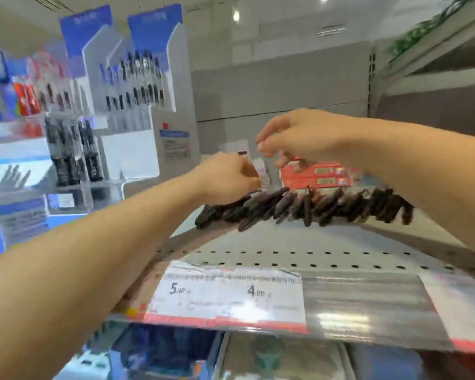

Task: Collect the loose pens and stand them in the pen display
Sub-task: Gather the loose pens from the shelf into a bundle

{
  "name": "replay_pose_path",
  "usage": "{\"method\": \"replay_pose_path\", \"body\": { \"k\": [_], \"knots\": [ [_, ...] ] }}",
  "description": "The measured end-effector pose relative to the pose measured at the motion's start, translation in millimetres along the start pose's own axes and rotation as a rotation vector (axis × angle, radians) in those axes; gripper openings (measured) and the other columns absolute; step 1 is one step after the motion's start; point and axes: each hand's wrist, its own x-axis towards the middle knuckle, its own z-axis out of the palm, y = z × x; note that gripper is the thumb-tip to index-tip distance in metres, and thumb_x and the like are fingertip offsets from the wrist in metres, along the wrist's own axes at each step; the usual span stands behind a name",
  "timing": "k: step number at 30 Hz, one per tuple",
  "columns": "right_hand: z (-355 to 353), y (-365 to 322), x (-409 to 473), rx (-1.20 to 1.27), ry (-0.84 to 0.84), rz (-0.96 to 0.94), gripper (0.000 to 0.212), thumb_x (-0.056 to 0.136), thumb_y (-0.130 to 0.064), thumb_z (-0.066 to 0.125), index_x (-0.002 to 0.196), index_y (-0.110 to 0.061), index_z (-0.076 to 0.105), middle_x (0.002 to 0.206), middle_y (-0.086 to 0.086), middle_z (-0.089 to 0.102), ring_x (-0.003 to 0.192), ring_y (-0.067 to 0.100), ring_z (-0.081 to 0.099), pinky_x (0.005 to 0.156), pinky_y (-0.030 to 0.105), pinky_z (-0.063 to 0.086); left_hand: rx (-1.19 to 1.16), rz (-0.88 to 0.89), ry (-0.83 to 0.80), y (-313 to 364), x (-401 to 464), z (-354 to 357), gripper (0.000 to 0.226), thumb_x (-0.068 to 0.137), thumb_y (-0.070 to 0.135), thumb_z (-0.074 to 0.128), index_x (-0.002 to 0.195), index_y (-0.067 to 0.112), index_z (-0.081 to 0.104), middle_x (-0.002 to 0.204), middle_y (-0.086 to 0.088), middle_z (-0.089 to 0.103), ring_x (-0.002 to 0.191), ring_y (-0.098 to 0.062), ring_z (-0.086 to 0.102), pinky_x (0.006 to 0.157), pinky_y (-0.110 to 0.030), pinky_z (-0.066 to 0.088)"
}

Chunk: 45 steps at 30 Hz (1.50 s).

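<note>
A heap of loose dark pens lies across the perforated shelf. My left hand is at the heap's left end, fingers curled down onto the pens; motion blur hides the exact grip. My right hand hovers above the heap's middle with fingers loosely bent, and no pen shows in it. The clear acrylic pen display stands at the left, with upright dark pens in its tiers.
Red boxes sit at the back of the shelf behind the heap. A price label strip runs along the shelf's front edge. More pen racks and coloured packs fill the far left. Another shelf lies below.
</note>
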Motion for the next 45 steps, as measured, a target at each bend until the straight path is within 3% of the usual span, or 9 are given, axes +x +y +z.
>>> {"method": "replay_pose_path", "body": {
  "k": [3, 7, 13, 16, 21, 26, 35, 40, 45],
  "knots": [
    [5.9, 12.1, 16.6, -0.110, 0.041, 0.068, 0.017, 0.097, -0.034, 0.063, 0.108, -0.023, 0.069, 0.105, -0.003, 0.070, 0.080, 0.014, 0.066, 0.061, 0.023, 0.049, 0.077, -0.012, -0.134, 0.1, 20.8, 17.0, 0.048, 0.092, 0.058, 0.051, 0.085, 0.015, 0.071, 0.080, -0.005, 0.068, 0.077, -0.025, 0.063, 0.064, -0.034, 0.049],
    [20.6, 35.7, 26.2, -0.216, 0.086, 0.061, 0.011, 0.093, -0.040, 0.066, 0.101, -0.032, 0.067, 0.083, -0.019, 0.060, 0.077, 0.009, 0.059, 0.065, 0.023, 0.042, 0.099, 0.038, -0.147, 1.1, 36.4, 30.8, 0.031, 0.087, 0.051, 0.059, 0.071, 0.025, 0.057, 0.070, 0.004, 0.057, 0.068, -0.016, 0.056, 0.053, -0.029, 0.035],
    [27.9, 45.5, 26.1, -0.155, 0.100, 0.103, 0.008, 0.091, -0.039, 0.069, 0.093, -0.032, 0.067, 0.086, -0.012, 0.065, 0.098, 0.019, 0.067, 0.093, 0.041, 0.055, 0.094, 0.024, -0.097, -5.4, 32.5, 21.6, 0.026, 0.086, 0.039, 0.059, 0.084, 0.016, 0.070, 0.081, -0.006, 0.069, 0.077, -0.022, 0.064, 0.071, -0.036, 0.057],
    [25.3, 39.5, 22.0, -0.191, 0.209, 0.121, 0.014, 0.090, -0.039, 0.070, 0.082, -0.029, 0.068, 0.080, -0.008, 0.069, 0.089, 0.019, 0.070, 0.076, 0.037, 0.057, 0.019, 0.001, 0.061, -15.0, 28.3, 1.8, 0.025, 0.088, 0.040, 0.062, 0.086, 0.018, 0.073, 0.082, -0.003, 0.071, 0.076, -0.018, 0.064, 0.066, -0.029, 0.054],
    [29.5, 22.6, 16.6, 0.267, 0.287, 0.187, 0.032, 0.094, -0.051, 0.063, 0.099, -0.021, 0.072, 0.085, -0.001, 0.067, 0.075, 0.014, 0.070, 0.067, 0.032, 0.058, -0.590, 0.095, 0.144, -16.9, 14.9, -15.5, 0.021, 0.089, 0.042, 0.070, 0.086, 0.022, 0.073, 0.067, 0.011, 0.066, 0.046, -0.002, 0.048, 0.044, -0.012, 0.038],
    [33.9, 15.4, 8.5, 0.377, 0.407, 0.150, 0.025, 0.101, -0.034, 0.058, 0.089, -0.016, 0.071, 0.081, 0.001, 0.071, 0.069, 0.012, 0.068, 0.060, 0.029, 0.052, -0.678, 0.172, 0.100, -1.9, 13.7, -3.7, 0.026, 0.090, 0.044, 0.066, 0.078, 0.023, 0.075, 0.070, 0.013, 0.071, 0.057, -0.002, 0.059, 0.058, -0.020, 0.044],
    [7.4, 19.8, -10.4, 0.708, 0.344, 0.206, 0.019, 0.103, -0.021, 0.052, 0.099, -0.012, 0.067, 0.069, -0.001, 0.050, 0.050, 0.011, 0.043, 0.047, 0.025, 0.042, 0.033, 0.065, -0.104, 0.4, 25.8, 33.2, 0.032, 0.087, 0.052, 0.058, 0.087, 0.022, 0.069, 0.086, -0.001, 0.067, 0.081, -0.021, 0.062, 0.075, -0.036, 0.056],
    [12.4, 17.9, -12.7, 0.699, 0.304, 0.222, 0.023, 0.105, -0.030, 0.051, 0.101, -0.011, 0.065, 0.070, -0.001, 0.046, 0.050, 0.010, 0.040, 0.048, 0.025, 0.036, 0.084, 0.037, -0.105, 5.0, 26.7, 36.8, 0.033, 0.088, 0.047, 0.058, 0.068, 0.022, 0.053, 0.070, 0.000, 0.057, 0.068, -0.018, 0.057, 0.059, -0.031, 0.047],
    [11.3, 19.3, -13.1, 0.704, 0.322, 0.269, 0.015, 0.102, -0.025, 0.057, 0.097, -0.010, 0.058, 0.071, 0.000, 0.042, 0.050, 0.010, 0.037, 0.045, 0.023, 0.032, -0.220, 0.013, 0.113, 4.4, 15.6, 19.1, 0.032, 0.091, 0.041, 0.061, 0.085, 0.011, 0.069, 0.079, -0.009, 0.070, 0.067, -0.020, 0.060, 0.061, -0.030, 0.048]
  ]
}}
